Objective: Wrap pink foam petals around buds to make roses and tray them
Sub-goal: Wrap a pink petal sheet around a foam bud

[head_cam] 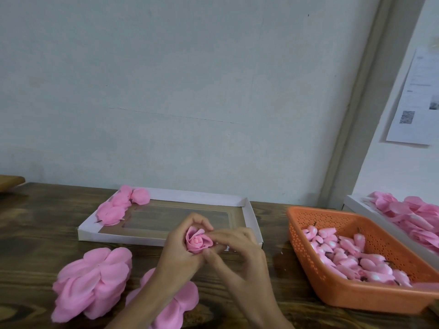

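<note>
The task looks to be at an early stage. The white tray on the counter holds only a small cluster of finished roses in its far left corner, and most of its floor is bare. Plenty of stock is left: an orange basket to the right is well filled with buds, and two stacks of loose petals lie near the front edge. A second tray at the far right carries more pink pieces, though I cannot tell whether these are finished.

One rose is in progress, held above the counter just in front of the white tray. The left hand curls round it from below and behind. The right hand sits close against it, fingertips pinching the outer petal on the rose's right side. The two hands are together, touching around the flower. This rose seems nearly wrapped but is not yet in the tray.
</note>
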Action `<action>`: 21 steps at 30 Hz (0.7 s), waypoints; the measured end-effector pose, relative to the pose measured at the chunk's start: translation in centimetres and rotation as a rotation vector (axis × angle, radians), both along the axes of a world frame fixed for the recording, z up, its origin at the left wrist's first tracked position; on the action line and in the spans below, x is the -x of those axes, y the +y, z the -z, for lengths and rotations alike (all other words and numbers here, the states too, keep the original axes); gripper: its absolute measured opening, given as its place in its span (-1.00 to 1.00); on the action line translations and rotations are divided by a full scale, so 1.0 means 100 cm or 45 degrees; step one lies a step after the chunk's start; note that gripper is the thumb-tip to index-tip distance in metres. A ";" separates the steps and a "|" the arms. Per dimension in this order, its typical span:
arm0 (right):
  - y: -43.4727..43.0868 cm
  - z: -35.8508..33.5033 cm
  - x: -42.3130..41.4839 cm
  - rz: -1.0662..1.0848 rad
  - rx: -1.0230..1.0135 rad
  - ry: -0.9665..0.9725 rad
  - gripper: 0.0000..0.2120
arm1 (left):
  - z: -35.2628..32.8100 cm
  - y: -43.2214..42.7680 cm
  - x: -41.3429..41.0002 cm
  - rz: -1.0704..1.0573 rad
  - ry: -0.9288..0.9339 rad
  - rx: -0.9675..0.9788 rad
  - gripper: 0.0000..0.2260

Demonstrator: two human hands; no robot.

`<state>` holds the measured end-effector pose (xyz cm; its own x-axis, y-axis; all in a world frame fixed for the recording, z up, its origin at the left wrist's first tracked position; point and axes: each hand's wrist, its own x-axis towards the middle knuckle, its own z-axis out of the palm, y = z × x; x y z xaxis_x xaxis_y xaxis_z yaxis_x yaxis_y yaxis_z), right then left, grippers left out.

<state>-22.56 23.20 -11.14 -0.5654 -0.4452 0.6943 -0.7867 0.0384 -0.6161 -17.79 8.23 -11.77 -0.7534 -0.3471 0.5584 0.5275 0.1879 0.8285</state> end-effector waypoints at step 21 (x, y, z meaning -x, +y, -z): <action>0.006 -0.007 -0.008 -0.118 -0.150 -0.128 -0.72 | 0.008 -0.005 0.003 0.233 -0.036 -0.124 -0.51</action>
<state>-21.76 23.78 -10.40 -0.5820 -0.5733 0.5767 -0.7251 0.0448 -0.6871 -18.06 7.70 -12.52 -0.8237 -0.2540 0.5069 0.5220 0.0092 0.8529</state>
